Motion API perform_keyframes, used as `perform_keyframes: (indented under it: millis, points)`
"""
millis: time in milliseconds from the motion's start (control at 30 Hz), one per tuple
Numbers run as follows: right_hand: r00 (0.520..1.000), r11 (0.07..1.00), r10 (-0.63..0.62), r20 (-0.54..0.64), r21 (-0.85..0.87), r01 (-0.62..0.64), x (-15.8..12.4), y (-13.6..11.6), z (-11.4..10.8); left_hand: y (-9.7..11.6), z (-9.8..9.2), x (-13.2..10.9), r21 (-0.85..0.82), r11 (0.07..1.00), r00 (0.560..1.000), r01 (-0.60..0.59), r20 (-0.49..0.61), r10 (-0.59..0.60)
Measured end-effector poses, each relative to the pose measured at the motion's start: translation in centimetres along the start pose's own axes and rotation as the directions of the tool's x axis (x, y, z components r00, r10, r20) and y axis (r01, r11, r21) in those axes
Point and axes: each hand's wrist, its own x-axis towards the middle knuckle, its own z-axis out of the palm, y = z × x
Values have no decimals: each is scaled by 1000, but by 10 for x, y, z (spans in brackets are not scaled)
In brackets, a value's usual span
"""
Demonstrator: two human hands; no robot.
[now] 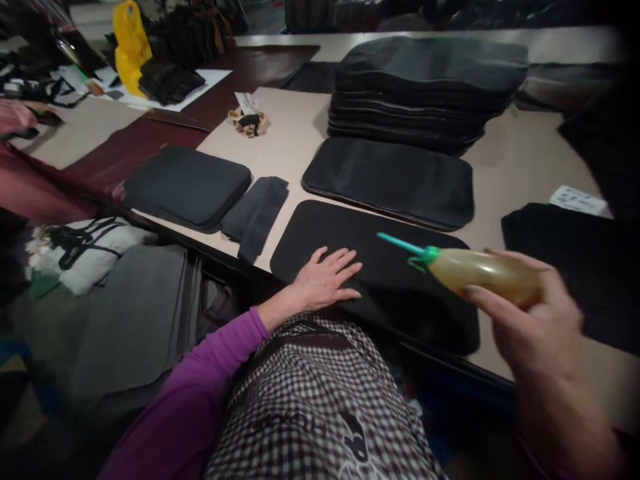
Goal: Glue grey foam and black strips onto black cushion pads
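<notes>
My left hand point(327, 279) lies flat on a black rounded panel point(395, 267) at the table's front edge, its fingers spread. Above the right part of that panel, my right hand point(540, 320) grips a squeeze bottle point(485, 272) of yellowish-brown liquid. The bottle lies nearly level, with its green cap and long thin teal nozzle pointing left. Its tip hangs over the panel; no liquid is visible leaving it. Just behind lies a second pile of black rounded panels point(390, 180). To the left are narrow dark strips point(257, 213) beside another pile of rounded panels point(187, 187).
A tall stack of black panels point(415, 100) stands at the back. Dark pieces with a paper label point(580, 200) lie at the right. A small tan bundle point(250, 123) and a yellow object point(131, 50) sit farther left. Another person's pink sleeve point(35, 173) shows at the left edge.
</notes>
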Motion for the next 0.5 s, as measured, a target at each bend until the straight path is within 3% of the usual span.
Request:
perform_keyframes:
  millis: [100, 167, 233, 367, 500]
  points:
    - [972, 968, -113, 207, 245, 60, 4, -41, 74, 1, 10, -4, -27, 999, 999, 19, -30, -20]
    - [924, 954, -187, 332, 288, 89, 2, -57, 114, 1, 17, -6, -55, 998, 998, 38, -40, -41]
    - [868, 953, -254, 427, 262, 150, 0, -65, 141, 1, 23, -6, -82, 994, 997, 66, -25, -68]
    - [783, 921, -389, 485, 191, 340, -1, -71, 162, 2, 29, -7, -148, 983, 992, 112, -38, -119]
    - [746, 878, -474, 467, 195, 436, -1, -76, 165, 4, 26, -7, -209, 974, 989, 89, -94, -111]
